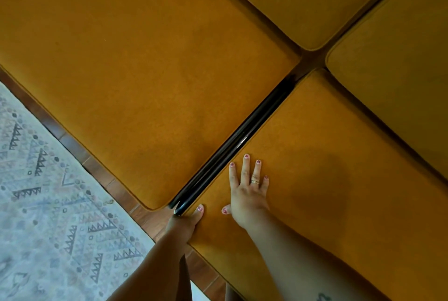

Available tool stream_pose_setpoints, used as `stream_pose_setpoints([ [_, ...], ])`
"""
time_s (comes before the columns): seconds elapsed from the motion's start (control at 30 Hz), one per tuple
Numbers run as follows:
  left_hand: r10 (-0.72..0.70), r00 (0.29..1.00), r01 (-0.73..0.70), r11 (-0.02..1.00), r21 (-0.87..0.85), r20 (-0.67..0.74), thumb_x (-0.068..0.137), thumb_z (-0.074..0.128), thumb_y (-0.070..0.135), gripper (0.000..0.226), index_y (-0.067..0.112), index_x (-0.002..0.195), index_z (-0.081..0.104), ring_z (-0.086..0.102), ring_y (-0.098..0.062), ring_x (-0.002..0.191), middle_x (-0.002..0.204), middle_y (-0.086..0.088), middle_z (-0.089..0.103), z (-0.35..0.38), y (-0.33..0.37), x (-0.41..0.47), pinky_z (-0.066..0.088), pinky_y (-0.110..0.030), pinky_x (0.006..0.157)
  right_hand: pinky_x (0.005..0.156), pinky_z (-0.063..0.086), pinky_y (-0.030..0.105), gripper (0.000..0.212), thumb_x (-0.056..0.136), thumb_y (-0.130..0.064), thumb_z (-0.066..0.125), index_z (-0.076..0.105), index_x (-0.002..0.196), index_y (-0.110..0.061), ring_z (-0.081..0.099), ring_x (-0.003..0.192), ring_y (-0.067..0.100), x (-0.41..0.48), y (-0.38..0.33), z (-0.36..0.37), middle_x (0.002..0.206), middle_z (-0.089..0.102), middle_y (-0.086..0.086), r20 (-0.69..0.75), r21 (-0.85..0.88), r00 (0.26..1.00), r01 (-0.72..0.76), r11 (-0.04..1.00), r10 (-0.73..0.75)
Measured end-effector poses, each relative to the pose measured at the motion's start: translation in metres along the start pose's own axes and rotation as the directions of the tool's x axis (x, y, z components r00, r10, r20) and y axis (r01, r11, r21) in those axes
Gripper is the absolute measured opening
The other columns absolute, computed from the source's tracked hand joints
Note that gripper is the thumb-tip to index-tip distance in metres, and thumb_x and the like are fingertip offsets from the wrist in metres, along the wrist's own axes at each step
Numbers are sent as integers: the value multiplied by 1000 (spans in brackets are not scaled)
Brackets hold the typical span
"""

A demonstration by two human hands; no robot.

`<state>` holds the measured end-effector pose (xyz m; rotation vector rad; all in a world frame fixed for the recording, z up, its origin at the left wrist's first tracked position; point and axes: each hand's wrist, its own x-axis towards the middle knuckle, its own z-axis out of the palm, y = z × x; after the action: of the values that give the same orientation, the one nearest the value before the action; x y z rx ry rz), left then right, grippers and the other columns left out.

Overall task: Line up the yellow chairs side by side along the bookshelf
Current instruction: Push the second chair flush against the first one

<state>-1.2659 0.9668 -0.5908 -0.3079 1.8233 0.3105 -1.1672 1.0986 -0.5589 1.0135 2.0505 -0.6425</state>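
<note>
Two yellow chairs are set side by side, the left chair and the right chair parted only by their dark rails. The right hand is laid flat on the right chair's seat near its front left corner, fingers straight and apart. The left hand is curled round that corner at the rail's end, thumb pressed on the cushion.
</note>
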Motion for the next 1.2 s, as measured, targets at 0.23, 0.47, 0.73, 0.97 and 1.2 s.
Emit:
stream_pose_setpoints([
  [0.23,-12,997,-3,985,-174,-82,73,80,32,109,24,149,2,31,-42,135,150,-17,28,-6,9,-8,31,-57,109,113,0,58,109,85,-52,59,-26,145,-19,-30,136,43,0,0,1,136,-46,16,-4,1,1000,2,1000,-2],
  [0.47,37,995,-55,980,-191,-97,70,82,31,111,24,148,4,32,-42,135,149,-17,30,-5,-2,5,31,-58,109,113,-3,57,107,86,-51,57,-34,133,-19,-40,124,39,0,2,1,136,-47,15,6,7,1000,8,1000,-8],
  [0.73,60,985,-76,993,-95,-162,75,78,28,101,16,149,11,32,-42,135,148,-19,32,-3,5,-3,30,-53,108,113,-4,57,107,87,-49,57,-34,133,-18,-41,123,39,0,1,1,135,-48,15,16,21,1000,1,1000,-2],
  [0.97,86,975,-98,994,-52,-203,78,76,30,89,12,146,22,38,-41,131,144,-19,40,-10,8,-5,33,-51,108,113,-4,56,108,86,-48,60,-28,143,-20,-36,132,40,2,0,-3,135,-48,13,21,39,1000,21,999,-22],
  [1.2,82,964,11,940,342,-253,91,58,39,60,-3,132,45,50,-38,119,128,-24,53,-5,42,-29,40,-41,95,117,7,46,86,93,-38,56,-5,152,-26,-21,143,30,-6,27,-22,154,-30,2,41,154,991,117,981,-124],
])
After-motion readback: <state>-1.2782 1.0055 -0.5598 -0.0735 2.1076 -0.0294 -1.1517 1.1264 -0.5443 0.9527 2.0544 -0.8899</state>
